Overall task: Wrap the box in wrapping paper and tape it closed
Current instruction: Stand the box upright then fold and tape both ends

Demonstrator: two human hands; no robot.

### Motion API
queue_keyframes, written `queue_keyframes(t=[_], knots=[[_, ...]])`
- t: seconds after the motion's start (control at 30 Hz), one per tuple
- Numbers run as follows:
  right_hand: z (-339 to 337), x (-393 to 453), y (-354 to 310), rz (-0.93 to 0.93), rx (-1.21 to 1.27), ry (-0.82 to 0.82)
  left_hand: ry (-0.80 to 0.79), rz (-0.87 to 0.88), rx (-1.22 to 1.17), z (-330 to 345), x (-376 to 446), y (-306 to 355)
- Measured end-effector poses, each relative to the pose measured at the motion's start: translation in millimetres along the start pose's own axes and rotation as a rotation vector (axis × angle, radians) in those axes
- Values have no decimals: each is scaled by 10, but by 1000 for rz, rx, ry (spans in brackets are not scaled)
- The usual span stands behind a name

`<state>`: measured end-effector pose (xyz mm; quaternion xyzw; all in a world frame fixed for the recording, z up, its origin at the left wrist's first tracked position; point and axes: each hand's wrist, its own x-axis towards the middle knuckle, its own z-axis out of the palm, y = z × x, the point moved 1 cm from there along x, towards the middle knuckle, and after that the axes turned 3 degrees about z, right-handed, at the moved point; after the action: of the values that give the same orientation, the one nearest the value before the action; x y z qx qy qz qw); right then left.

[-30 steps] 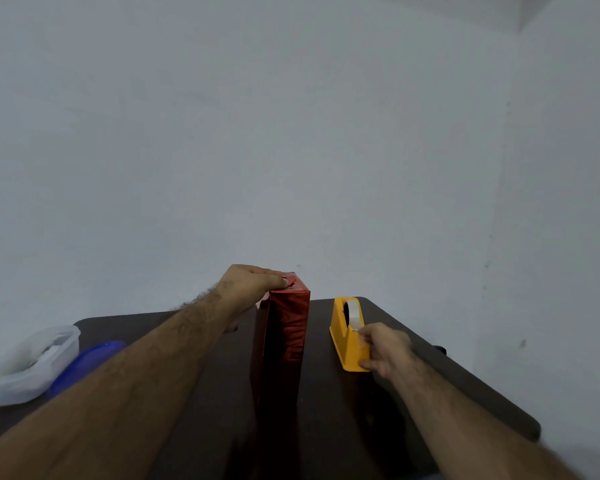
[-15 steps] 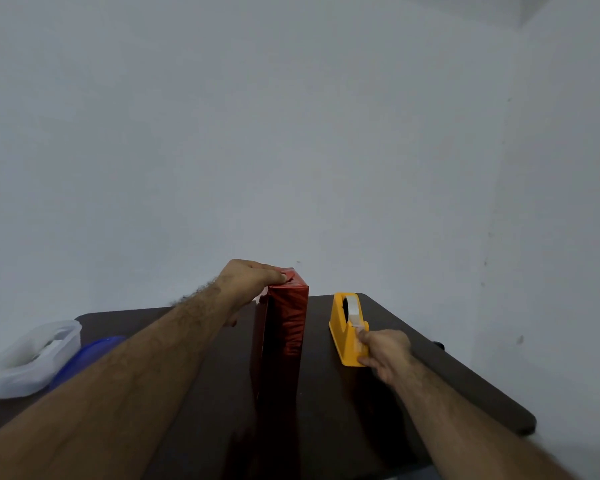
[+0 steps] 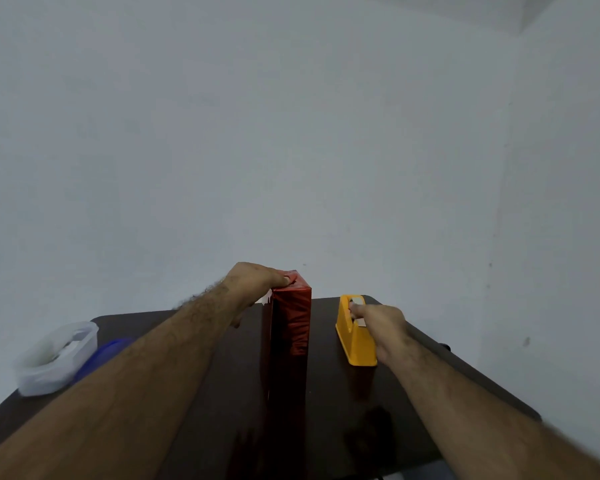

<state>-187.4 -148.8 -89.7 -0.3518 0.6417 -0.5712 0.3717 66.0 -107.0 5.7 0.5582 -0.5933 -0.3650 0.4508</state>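
Observation:
A tall box [image 3: 290, 327] wrapped in shiny red paper stands upright in the middle of the dark table [image 3: 329, 403]. My left hand [image 3: 253, 282] lies over its top end, fingers pressing the folded paper down. To the right of the box sits a yellow tape dispenser [image 3: 355, 336] with a white tape roll. My right hand [image 3: 381, 327] reaches along the dispenser, and its fingertips pinch the tape near the top of the roll.
At the table's far left stand a translucent white plastic tub [image 3: 54, 358] and a blue lid [image 3: 101, 355] beside it. A plain pale wall rises right behind the table. The table's right edge runs close to my right forearm.
My right hand has moved from the near end of the dispenser forward along it to the top of the tape roll. My left hand has stayed on the box top.

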Motion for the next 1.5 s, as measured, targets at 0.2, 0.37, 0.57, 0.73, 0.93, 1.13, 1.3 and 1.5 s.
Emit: queue_keyframes(t=[0.2, 0.37, 0.57, 0.73, 0.93, 1.13, 1.3, 1.5], knots=[[125, -112, -630, -114, 40, -245, -35, 29, -67, -23, -47, 27], [190, -210, -1073, -169, -58, -393, -42, 71, -68, -31, -55, 50], [339, -275, -1304, -191, -192, -408, -42, 83, -34, -44, -6, 21], [442, -365, -1356, -194, -226, -380, -49, 95, 3, -64, 18, 21], [567, -435, -1319, -146, -363, -355, -43, 128, 20, -49, 10, 40], [649, -490, -1334, -61, -419, -322, -45, 106, -39, -36, 41, 27], [709, -511, -1357, -32, -498, -352, -41, 73, -74, -43, 56, 36], [748, -480, -1354, -58, -690, -315, -27, 43, -119, -47, 86, 9]])
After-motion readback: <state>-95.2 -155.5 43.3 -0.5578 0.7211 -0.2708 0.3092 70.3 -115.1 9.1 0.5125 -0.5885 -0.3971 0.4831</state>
